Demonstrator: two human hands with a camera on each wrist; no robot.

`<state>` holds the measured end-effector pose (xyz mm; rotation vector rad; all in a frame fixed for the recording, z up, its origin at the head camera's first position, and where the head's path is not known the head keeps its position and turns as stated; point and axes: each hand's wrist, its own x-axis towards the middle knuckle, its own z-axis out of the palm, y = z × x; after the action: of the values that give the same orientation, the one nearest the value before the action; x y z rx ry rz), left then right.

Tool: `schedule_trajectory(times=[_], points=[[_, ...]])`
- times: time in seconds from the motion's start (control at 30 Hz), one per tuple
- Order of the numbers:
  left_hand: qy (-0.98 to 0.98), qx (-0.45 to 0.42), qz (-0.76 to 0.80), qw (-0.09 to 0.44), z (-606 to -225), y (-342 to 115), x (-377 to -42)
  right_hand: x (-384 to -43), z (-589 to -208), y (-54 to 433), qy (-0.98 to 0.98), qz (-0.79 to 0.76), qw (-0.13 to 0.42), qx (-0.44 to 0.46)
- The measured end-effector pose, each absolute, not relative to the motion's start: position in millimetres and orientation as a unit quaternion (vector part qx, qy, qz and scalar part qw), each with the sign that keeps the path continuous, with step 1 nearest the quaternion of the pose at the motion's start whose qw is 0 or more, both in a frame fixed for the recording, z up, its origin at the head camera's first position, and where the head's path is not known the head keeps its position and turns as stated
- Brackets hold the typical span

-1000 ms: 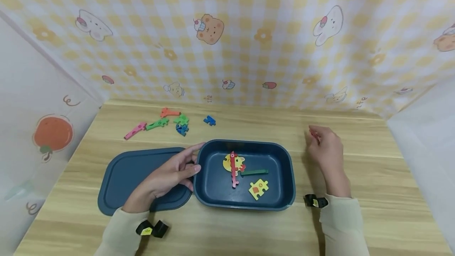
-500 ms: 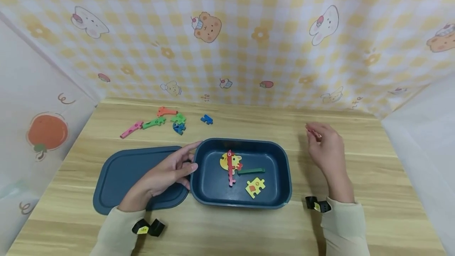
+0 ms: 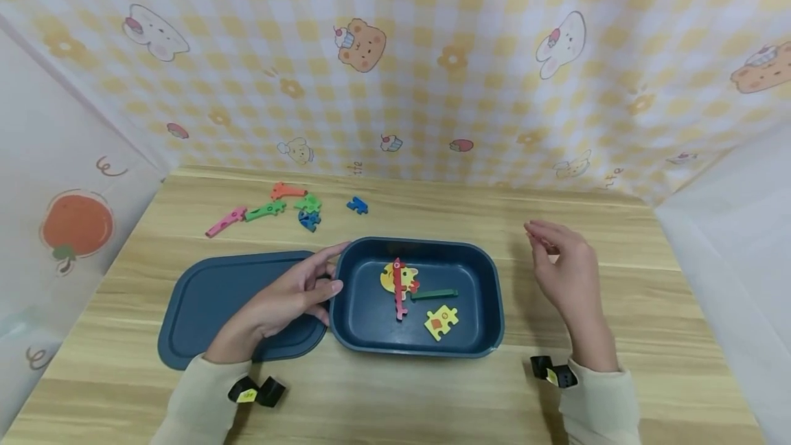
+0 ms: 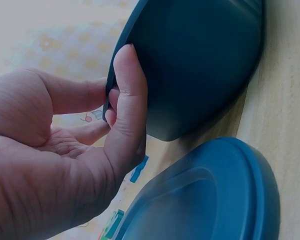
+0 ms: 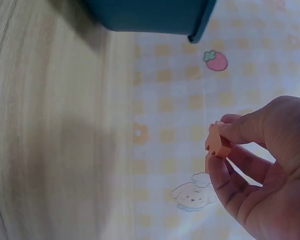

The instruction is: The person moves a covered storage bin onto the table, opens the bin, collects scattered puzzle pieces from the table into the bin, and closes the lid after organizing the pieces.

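Above the right side of the wood-grain bench [image 3: 395, 400], the person's right hand [image 3: 568, 259] is raised, wrist bent inward, thumb and fingertips pinching an orange puzzle piece [image 5: 218, 142]. The left hand [image 3: 293, 297] reaches across the dark blue lid [image 3: 210, 307], thumb at the rim and fingers against the outside, gripping the left wall of the dark blue box [image 3: 420, 349]. Both forearms wear pale sleeves [image 3: 204, 397]. Behind the bench hangs a yellow-and-white checked cloth [image 3: 420, 101] printed with bears and rabbits; a white sheet [image 3: 37, 136] flanks it on the left.
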<state>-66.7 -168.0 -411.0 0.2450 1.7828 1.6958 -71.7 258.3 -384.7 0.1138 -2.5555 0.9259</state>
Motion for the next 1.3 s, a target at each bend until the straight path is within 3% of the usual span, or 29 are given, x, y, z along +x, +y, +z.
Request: schedule_trajectory(times=[0.4, 1.03, 1.3], points=[[0.685, 0.095, 0.644, 0.327, -411, -169, -67, -61, -368, 253, -0.918, 0.323, 0.216, 0.079], [0.69, 0.09, 0.639, 0.328, -410, -169, -66, -42, -353, 229, -0.912, 0.315, 0.145, 0.219], [0.692, 0.092, 0.637, 0.326, -410, -169, -67, -40, -354, 217, -0.909, 0.323, 0.086, 0.247]])
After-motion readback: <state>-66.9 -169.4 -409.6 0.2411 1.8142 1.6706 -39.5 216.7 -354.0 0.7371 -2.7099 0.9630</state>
